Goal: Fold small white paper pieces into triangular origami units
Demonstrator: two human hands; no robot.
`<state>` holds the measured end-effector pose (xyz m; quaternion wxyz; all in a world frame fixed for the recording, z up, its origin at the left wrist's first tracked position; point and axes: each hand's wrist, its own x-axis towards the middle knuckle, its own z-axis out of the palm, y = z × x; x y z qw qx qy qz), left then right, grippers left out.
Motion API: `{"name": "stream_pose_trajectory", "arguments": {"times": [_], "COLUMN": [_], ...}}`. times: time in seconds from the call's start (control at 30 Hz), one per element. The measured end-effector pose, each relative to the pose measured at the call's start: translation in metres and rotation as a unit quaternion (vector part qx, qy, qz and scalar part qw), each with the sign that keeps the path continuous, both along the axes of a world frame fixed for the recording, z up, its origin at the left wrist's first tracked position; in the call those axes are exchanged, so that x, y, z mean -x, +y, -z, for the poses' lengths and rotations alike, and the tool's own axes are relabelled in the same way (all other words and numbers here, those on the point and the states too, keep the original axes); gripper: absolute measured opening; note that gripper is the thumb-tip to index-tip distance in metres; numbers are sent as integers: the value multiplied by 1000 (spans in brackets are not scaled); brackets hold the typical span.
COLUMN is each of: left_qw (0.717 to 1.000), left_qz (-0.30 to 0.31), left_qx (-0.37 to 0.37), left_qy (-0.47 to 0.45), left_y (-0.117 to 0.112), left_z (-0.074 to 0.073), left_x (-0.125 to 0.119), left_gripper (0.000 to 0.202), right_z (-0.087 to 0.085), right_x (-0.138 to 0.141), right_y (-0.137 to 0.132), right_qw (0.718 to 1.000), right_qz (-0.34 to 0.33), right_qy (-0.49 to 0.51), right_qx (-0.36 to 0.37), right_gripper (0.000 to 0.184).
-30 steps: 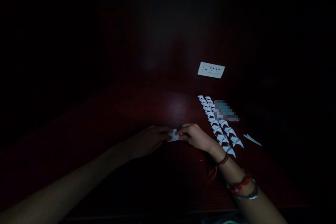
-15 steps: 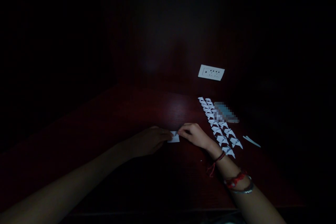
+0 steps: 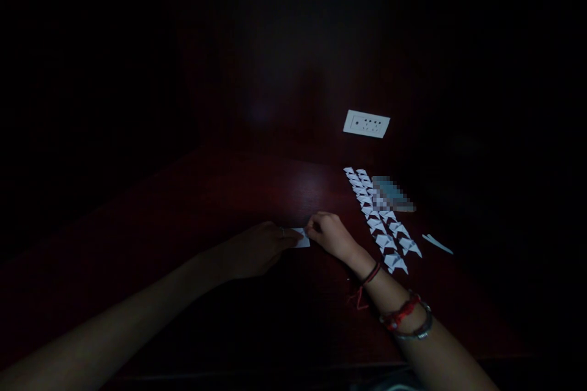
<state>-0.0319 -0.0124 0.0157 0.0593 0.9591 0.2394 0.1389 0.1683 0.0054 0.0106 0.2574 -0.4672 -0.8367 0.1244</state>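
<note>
A small white folded paper piece lies on the dark red table between my two hands. My left hand presses on its left side with the fingers closed on it. My right hand pinches its right edge with curled fingers. The right wrist wears red thread bands and a metal bangle. Most of the paper is covered by my fingers.
Two rows of several folded white paper pieces run diagonally to the right of my right hand. A blurred bluish object lies beside them, and a thin white strip further right. A white wall socket sits behind. The surroundings are very dark.
My right hand has slid a little left over the paper, so less of the white piece shows. The left hand has hardly moved.
</note>
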Motion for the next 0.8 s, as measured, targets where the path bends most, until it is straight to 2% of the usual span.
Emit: {"name": "stream_pose_trajectory", "arguments": {"times": [0.33,0.6,0.67,0.8], "left_qw": [1000,1000,1000,999], "left_qz": [7,-2,-12,-9], "left_qx": [-8,-12,-21,-41], "left_qy": [2,6,6,12], "left_y": [0,2,3,6], "left_z": [0,10,12,12], "left_x": [2,2,3,7], "left_gripper": [47,44,43,43], "right_z": [3,4,2,-6], "right_x": [-2,-1,-2,-5], "right_y": [2,0,-3,-8], "right_qw": [1000,1000,1000,992], "right_qz": [-16,5,-15,-107], "right_qy": [0,13,10,-45], "right_qx": [-5,-7,-23,-39], "right_gripper": [8,5,9,23]}}
